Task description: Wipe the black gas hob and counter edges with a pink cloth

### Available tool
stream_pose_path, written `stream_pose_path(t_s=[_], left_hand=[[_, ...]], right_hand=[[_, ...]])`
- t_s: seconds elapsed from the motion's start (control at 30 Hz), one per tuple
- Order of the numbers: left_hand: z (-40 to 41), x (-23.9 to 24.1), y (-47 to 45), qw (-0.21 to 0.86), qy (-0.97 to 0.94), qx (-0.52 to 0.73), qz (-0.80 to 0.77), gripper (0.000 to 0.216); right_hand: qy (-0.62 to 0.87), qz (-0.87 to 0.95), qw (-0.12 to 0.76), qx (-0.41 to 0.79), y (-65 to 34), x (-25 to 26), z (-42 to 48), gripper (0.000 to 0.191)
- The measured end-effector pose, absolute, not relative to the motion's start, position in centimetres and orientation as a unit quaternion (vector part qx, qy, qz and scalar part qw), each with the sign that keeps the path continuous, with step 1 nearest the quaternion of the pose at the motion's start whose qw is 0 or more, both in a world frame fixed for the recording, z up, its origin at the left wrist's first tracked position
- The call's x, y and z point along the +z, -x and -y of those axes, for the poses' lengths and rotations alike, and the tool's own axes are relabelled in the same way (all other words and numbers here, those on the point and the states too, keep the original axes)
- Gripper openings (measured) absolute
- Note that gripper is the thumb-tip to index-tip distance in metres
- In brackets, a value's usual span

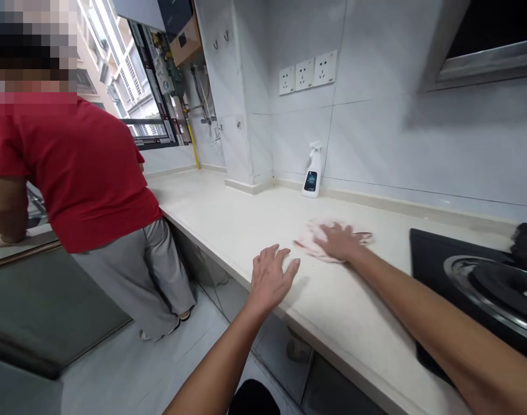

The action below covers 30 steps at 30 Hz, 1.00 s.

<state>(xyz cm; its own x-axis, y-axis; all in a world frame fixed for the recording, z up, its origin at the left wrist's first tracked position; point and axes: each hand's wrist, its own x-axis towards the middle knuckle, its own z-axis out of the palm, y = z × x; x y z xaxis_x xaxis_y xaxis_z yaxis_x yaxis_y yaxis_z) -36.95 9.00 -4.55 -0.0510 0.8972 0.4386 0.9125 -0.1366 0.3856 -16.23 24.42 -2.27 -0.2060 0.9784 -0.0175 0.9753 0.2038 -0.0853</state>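
My right hand [338, 242] lies palm down on a crumpled pale pink cleaning cloth [309, 245], pressing it against the cream stone countertop [228, 230]. My left hand [274, 276] is open with its fingers apart, close to the counter's front edge and just left of the cloth. It holds nothing. A white spray bottle with a dark label [313, 173] stands against the tiled wall, behind both hands.
A person in a red T-shirt and grey trousers [86, 178] leans over at the far left. A black gas hob [474, 288] sits on the counter to the right. Wall sockets [307, 73] and a range hood [483, 46] are above.
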Motion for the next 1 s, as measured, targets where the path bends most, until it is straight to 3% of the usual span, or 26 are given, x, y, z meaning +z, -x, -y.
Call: stream_pose_path(t_s=[0.2, 0.53, 0.87, 1.0], left_hand=[[-8.7, -3.8, 37.3, -0.018, 0.672, -0.353, 0.651, 0.041], [-9.2, -3.8, 37.3, -0.06, 0.683, -0.352, 0.637, 0.042], [-9.4, -3.6, 37.8, -0.059, 0.681, -0.354, 0.638, 0.045], [-9.3, -3.9, 37.9, -0.047, 0.695, -0.336, 0.634, 0.048]], right_hand=[[0.474, 0.877, 0.018, 0.076, 21.6, -1.9, -13.6, 0.082], [0.32, 0.935, 0.021, 0.155, 9.6, -2.2, -2.4, 0.056], [0.31, 0.939, 0.028, 0.149, 16.8, -0.7, -8.3, 0.066], [0.367, 0.922, 0.058, 0.109, 14.3, -1.2, -13.2, 0.067]])
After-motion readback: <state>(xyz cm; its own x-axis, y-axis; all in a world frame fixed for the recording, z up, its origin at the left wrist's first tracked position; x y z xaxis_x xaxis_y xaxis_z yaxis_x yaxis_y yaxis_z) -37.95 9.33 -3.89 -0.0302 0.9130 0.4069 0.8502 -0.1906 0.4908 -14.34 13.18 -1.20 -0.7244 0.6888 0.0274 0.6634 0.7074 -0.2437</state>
